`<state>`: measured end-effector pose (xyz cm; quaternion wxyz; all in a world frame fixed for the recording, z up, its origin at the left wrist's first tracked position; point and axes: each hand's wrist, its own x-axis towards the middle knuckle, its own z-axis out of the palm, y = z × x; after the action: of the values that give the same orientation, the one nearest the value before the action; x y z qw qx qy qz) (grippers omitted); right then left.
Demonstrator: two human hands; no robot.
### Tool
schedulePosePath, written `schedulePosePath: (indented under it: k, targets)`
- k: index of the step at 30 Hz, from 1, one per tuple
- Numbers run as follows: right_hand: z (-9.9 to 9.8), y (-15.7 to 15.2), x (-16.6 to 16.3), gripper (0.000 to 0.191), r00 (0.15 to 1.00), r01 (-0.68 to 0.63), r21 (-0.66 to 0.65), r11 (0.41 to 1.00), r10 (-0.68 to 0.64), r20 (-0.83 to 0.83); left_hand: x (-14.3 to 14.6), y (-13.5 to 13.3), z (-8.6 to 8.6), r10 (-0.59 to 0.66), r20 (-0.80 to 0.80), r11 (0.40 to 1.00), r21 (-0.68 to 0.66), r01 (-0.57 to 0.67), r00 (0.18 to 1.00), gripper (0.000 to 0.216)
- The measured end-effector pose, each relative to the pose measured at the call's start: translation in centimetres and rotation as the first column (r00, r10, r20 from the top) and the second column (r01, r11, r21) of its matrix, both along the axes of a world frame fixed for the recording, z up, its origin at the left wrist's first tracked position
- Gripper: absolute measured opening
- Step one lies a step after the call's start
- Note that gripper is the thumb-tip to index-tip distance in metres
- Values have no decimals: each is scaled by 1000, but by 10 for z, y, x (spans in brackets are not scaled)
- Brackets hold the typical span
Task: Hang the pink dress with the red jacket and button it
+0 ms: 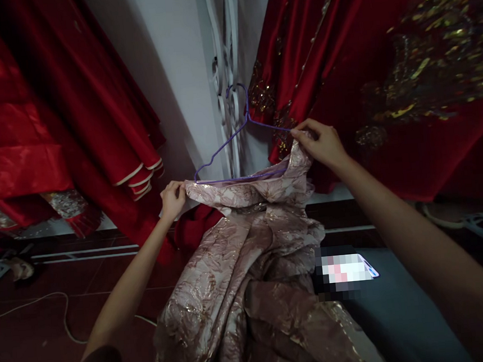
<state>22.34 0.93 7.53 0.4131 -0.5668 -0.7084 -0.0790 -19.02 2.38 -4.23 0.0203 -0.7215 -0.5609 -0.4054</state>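
A pink dress with a shiny gold pattern stretches between my two hands and drapes down toward me. Inside its neckline lies a thin purple hanger, its hook pointing up in front of a white metal frame. My left hand pinches the dress's left shoulder edge, just beyond the hanger's left end. At the other side my right hand is closed on the dress's right shoulder, its fingertips at the hanger's right arm. The right end of the hanger is partly hidden by the cloth.
Red garments hang at the left, and red cloth with gold sequins hangs at the right. A white scrolled metal frame stands ahead. A lit screen, partly blurred, lies on a grey-blue surface. A pale cable crosses the floor.
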Motion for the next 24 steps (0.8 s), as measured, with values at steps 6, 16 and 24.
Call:
schedulePosePath:
  k: [6,16,24]
  targets:
    - [0,3,1,23,995,-52,72,996,59,-84,-3,-3,-6,-3,9,1000,13,3,1000,29]
    - [-3,7,5,30,993,-63,71,995,70,-99,8,22,27,33,-84,999,14,-32,996,26]
    - [-6,11,5,29,988,-84,108,991,97,-120,-6,9,9,47,-83,995,-87,-54,995,25]
